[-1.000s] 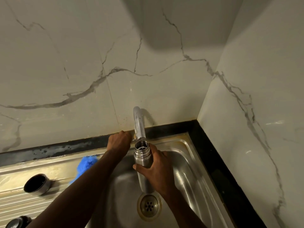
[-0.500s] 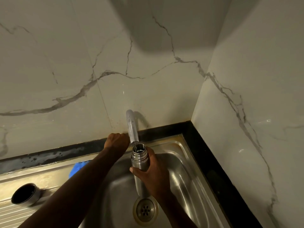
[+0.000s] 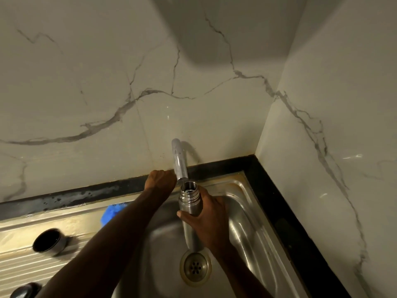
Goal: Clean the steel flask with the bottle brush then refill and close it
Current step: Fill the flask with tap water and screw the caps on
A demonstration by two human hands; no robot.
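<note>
Right hand (image 3: 206, 218) grips the steel flask (image 3: 190, 203) under the tap (image 3: 179, 162); left hand (image 3: 160, 179) clenched just beside it.

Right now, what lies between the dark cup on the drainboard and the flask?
In the head view, the left forearm crosses there, with a blue thing, partly hidden, behind it, between the cup and flask.

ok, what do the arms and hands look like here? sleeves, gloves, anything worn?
Two bare arms enter from the bottom edge. The left hand and right hand wear no gloves, and no rings show. Both forearms are uncovered as far as the frame reaches: no sleeve, watch or bracelet is in view. Upper arms lie outside the picture, so sleeves higher up cannot be ruled out.
</note>
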